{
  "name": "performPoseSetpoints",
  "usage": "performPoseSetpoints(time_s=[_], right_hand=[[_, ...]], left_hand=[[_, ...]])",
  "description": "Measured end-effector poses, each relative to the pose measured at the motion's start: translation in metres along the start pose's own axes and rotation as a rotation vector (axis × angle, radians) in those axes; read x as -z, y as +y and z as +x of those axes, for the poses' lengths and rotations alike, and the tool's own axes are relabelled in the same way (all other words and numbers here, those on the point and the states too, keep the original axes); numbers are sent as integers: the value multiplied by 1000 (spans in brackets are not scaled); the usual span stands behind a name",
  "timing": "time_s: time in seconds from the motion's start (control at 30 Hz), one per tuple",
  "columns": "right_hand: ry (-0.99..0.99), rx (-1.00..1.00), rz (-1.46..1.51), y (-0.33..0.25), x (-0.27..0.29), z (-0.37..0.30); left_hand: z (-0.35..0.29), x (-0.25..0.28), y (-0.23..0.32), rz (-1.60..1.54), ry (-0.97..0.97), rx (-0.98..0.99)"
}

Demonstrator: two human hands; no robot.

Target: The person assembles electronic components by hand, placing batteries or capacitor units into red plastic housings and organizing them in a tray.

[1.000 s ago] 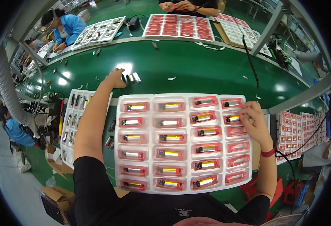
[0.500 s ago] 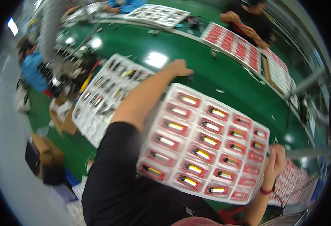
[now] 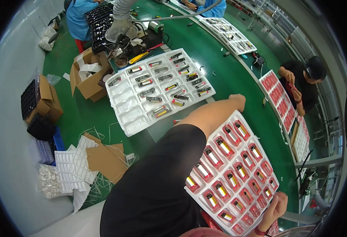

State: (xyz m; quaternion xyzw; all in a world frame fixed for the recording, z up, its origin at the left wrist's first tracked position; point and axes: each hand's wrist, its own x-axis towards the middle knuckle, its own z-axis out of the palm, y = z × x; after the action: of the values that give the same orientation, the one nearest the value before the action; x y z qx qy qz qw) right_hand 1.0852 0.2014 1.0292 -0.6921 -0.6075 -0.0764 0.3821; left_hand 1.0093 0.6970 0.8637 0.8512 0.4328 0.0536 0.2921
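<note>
A white plastic blister tray [image 3: 216, 178] lies slanted in front of me. Its pockets hold red-cased pieces, many with a yellow or white strip. My right hand [image 3: 276, 207], a red band at its wrist, has bent fingers closed at the tray's near right edge. My left arm reaches across the tray's left side, covering some of its pockets. My left hand [image 3: 238, 102] is just past the tray's far corner, over the green table; its fingers are hidden. To the left lies a second white tray [image 3: 128, 106], with dark and yellow-striped parts in some pockets.
An open cardboard box [image 3: 88, 75] stands left of the second tray. A yellow-handled tool [image 3: 139, 57] lies beyond that tray. Cardboard [image 3: 108, 160] and white trays [image 3: 72, 168] lie on the floor at left. A person in black [image 3: 309, 87] works behind red-filled trays [image 3: 278, 100].
The view has swung left, so the table and trays sit differently in the picture. The tray in front of me appears more steeply turned. My left arm still stretches over it.
</note>
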Motion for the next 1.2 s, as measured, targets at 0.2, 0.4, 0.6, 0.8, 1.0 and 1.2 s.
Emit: performPoseSetpoints(time_s=[0.2, 0.4, 0.6, 0.8, 1.0, 1.2], right_hand=[[-81, -20, 4, -16, -4, -24], [-92, 142, -176, 16, 12, -8], [-88, 35, -37, 25, -23, 24], [-143, 95, -7, 29, -14, 26], [-9, -34, -51, 43, 27, 22], [-298, -357, 537, 41, 32, 29]], left_hand=[[-8, -2, -31, -172, 3, 4], [-112, 126, -73, -274, 164, -540], [-280, 132, -139, -283, -128, -46], [-312, 66, -153, -35, -239, 81], [-302, 63, -92, 40, 149, -92], [-285, 82, 127, -234, -196, -492]])
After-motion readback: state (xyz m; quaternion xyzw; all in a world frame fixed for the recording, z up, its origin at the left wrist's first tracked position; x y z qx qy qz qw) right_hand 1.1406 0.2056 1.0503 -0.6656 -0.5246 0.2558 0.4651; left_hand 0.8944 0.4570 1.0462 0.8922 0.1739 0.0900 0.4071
